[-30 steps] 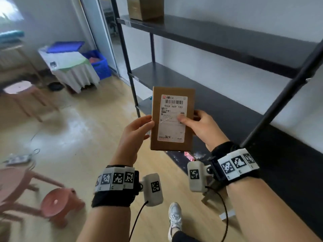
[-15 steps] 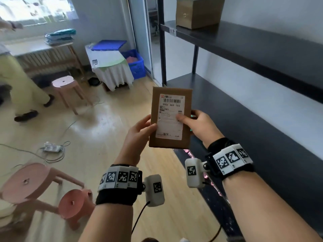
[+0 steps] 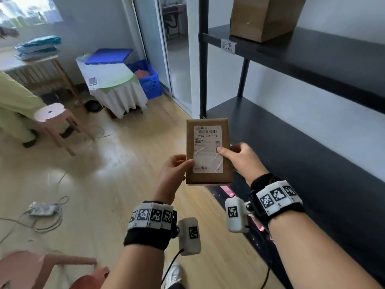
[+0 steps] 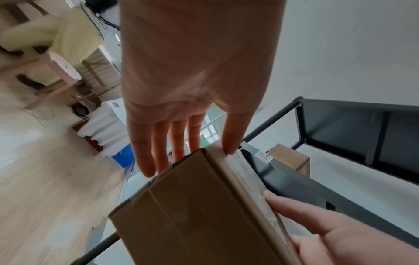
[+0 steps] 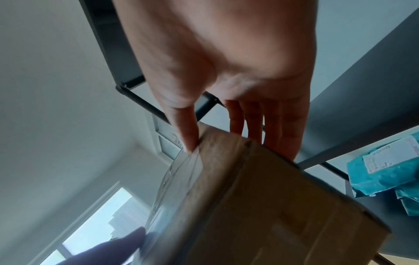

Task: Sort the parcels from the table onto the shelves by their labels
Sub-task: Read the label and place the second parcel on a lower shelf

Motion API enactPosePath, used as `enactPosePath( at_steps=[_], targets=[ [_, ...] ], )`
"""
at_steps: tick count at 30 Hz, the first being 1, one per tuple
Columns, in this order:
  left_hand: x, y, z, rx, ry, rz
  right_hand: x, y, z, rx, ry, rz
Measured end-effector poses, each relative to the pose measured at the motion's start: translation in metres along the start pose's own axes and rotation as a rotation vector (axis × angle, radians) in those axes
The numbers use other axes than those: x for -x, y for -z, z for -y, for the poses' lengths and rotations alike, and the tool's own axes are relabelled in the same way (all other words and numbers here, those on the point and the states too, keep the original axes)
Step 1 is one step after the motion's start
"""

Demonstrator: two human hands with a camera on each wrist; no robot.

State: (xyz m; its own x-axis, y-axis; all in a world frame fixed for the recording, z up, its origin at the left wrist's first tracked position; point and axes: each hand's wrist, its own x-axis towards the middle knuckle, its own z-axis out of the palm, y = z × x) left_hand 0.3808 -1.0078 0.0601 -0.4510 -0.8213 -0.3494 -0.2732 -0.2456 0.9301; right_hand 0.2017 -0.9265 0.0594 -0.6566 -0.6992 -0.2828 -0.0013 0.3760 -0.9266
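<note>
The black shelf unit is standing at the right, a brown box already sitting on its upper board above a paper tag. In front of it, in the air, both hands are holding 1 flat cardboard parcel upright, label facing the person. The left hand is pinching the left edge, the right hand the right, thumbs on the front. It is looking light and stiff; the glossy label seems slippery, so bare cardboard edges seem the safer grip.

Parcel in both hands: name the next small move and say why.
Probably match its label against the shelf tag. Both hands hold the parcel label-up before the shelf, and no shelf is chosen yet.
</note>
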Motion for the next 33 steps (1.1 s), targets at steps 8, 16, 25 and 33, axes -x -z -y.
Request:
enactPosePath(
  at_steps=[8,16,25,33],
  targets=[
    [-0.109,0.036,-0.023,-0.113,0.034,0.254,-0.056,-0.055,0.017,-0.002,-0.084,-0.227],
    [-0.190,0.002,-0.048,-0.213,0.100,0.349,-0.103,-0.046,0.028,0.054,-0.136,-0.312],
    [-0.269,-0.067,-0.084,-0.325,0.045,0.426,-0.193,-0.003,0.034,0.099,-0.221,-0.426],
    [-0.329,-0.121,-0.100,-0.389,0.018,0.413,-0.244,0.026,0.029,0.099,-0.299,-0.467]
  ],
)
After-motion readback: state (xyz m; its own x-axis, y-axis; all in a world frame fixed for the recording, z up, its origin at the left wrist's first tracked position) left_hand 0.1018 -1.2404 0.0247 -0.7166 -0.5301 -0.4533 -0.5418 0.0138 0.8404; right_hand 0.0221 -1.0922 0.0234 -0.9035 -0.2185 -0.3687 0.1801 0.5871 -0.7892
